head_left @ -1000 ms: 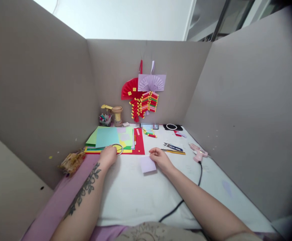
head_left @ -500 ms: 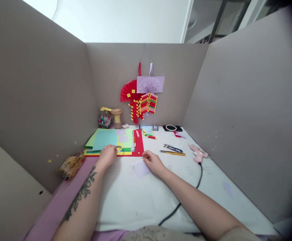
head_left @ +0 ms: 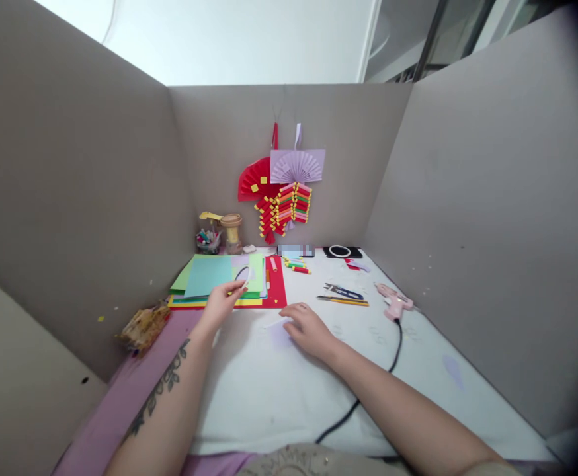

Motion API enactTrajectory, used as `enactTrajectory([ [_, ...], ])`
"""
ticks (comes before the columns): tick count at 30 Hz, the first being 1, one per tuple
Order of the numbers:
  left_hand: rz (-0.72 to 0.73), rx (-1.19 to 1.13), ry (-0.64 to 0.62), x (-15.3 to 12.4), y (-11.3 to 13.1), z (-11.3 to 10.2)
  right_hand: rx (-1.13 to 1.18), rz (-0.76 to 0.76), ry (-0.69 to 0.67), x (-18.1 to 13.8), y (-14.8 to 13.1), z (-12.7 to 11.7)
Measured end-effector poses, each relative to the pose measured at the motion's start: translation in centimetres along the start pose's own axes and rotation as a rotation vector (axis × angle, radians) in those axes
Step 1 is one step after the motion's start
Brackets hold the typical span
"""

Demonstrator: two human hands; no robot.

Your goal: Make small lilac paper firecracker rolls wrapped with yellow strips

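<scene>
In my left hand (head_left: pixel 222 304) is a thin ring that looks like a roll of tape (head_left: pixel 243 275), pinched between thumb and fingers and raised on edge over the paper stack. My right hand (head_left: pixel 306 328) rests at the upper right of a small lavender paper piece (head_left: pixel 280 334) on the white tabletop. Its fingers are partly stretched and apart, and they cover part of the paper. Under the roll lies a stack of coloured sheets, with a teal sheet (head_left: pixel 207 274) on top and a red sheet (head_left: pixel 276 294) showing at the right.
A pink glue gun (head_left: pixel 395 302) with a black cord lies at right. Near it are thread snips (head_left: pixel 343 291) and a yellow pencil-like tool (head_left: pixel 351 302). Small paper rolls (head_left: pixel 297 266) lie at the back. Red (head_left: pixel 256 180) and lavender (head_left: pixel 297 166) fan ornaments hang on the grey panel.
My left hand has lifted the roll of tape from the paper stack and turned it upright. The right hand's fingers have loosened from the lavender paper and spread over its edge.
</scene>
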State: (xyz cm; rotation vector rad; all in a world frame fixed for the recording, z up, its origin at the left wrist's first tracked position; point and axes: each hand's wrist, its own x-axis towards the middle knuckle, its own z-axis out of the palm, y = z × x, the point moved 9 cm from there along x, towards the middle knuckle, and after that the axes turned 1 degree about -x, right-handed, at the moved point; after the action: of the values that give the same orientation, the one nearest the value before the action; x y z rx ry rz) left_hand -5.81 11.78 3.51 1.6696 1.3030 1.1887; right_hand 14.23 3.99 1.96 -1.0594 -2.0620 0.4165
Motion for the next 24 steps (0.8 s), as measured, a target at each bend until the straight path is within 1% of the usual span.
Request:
enactTrajectory([
  [3,0.045,-0.007,-0.099,-1.2,1.7,2.9,0.048,0.059,0.209,0.1,0.5,-2.9],
  [5,0.095,0.033,-0.161,-2.1,2.6,4.9,0.076,0.076,0.319,0.0,0.7,-4.4],
  [8,0.192,0.08,-0.264,-3.5,3.8,7.6,0.065,0.054,0.389,-0.2,0.6,-5.7],
  [11,0.234,0.103,-0.347,-4.5,4.1,9.4,-0.007,-0.002,0.402,-0.4,0.2,-5.9],
  [13,0.244,0.112,-0.374,-4.8,4.3,9.9,-0.056,-0.05,0.417,-0.5,-0.2,-6.0],
  [17,0.255,0.128,-0.382,-5.0,4.5,9.9,-0.088,-0.11,0.451,-0.5,-0.7,-6.0],
  [24,0.275,0.132,-0.411,-5.2,4.5,10.2,0.011,-0.034,0.433,-0.2,-0.1,-5.8],
])
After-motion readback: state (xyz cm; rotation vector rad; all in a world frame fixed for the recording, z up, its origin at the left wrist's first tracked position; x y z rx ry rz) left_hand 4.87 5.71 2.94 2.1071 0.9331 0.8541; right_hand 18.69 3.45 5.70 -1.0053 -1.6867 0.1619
